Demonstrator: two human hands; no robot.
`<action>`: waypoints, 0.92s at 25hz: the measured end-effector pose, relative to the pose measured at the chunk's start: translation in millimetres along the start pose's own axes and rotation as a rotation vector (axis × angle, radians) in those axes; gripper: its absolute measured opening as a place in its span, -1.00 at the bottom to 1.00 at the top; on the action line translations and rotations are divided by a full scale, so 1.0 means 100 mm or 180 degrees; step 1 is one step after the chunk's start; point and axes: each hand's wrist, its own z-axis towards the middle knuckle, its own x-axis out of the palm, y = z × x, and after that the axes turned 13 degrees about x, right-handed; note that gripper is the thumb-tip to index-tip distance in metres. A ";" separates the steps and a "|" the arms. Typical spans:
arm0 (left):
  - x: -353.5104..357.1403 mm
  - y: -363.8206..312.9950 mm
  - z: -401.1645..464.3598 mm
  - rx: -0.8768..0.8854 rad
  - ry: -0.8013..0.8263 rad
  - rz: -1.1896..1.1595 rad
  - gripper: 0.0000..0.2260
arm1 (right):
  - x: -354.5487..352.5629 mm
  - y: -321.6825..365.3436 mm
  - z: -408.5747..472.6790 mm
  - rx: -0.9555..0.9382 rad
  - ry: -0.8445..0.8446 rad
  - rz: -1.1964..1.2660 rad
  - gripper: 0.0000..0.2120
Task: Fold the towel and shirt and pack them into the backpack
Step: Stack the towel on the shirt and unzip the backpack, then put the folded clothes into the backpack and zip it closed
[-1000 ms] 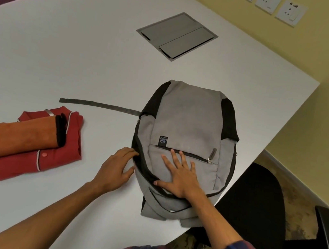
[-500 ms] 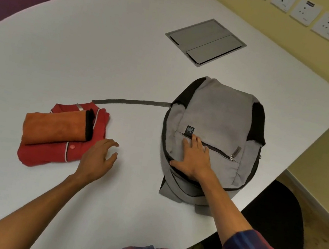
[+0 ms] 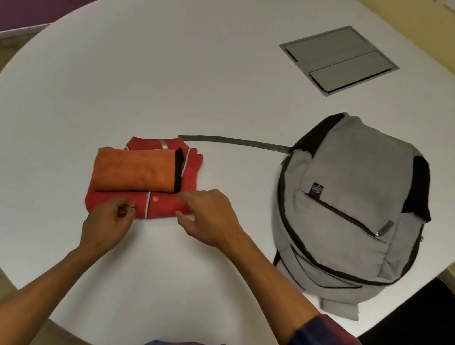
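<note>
Forearms reach forward from a plaid-sleeved torso at the near edge of the white tabletop (image 3: 174, 89), both bare below the rolled cuffs. The left hand (image 3: 108, 223) sits palm down with its fingers curled in at the near edge of the folded red shirt (image 3: 161, 206), fingertips touching the cloth; whether they actually pinch it I cannot tell. The right hand (image 3: 210, 218) comes in from the right, wrist bent, fingers loosely spread and apart, its tips at the shirt's near right corner, holding nothing firmly that can be seen. On top of the shirt lies the folded orange towel (image 3: 134, 171), with a black edge on its right end. Well to the right of the stack, the grey backpack (image 3: 354, 210) lies flat on its back with its front pocket zipper facing up, and a grey strap (image 3: 234, 142) runs from it across the tabletop toward the clothes. Farther back, a grey hatch panel (image 3: 338, 58) is set flush into the tabletop.
</note>
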 end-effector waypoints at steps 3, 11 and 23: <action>-0.12 0.24 -0.02 -0.0145 0.0023 -0.0053 -0.86 | 0.25 0.33 0.37 -0.0086 -0.0020 -0.0282 -0.68; -0.21 0.60 -0.05 -0.0083 0.0142 -0.0281 -0.87 | 0.96 0.74 1.08 0.0254 0.0527 -0.1540 0.20; 0.00 0.53 -0.15 0.0026 0.0219 -0.0747 -0.64 | 0.66 0.77 1.39 0.0203 0.0364 -0.0879 -0.61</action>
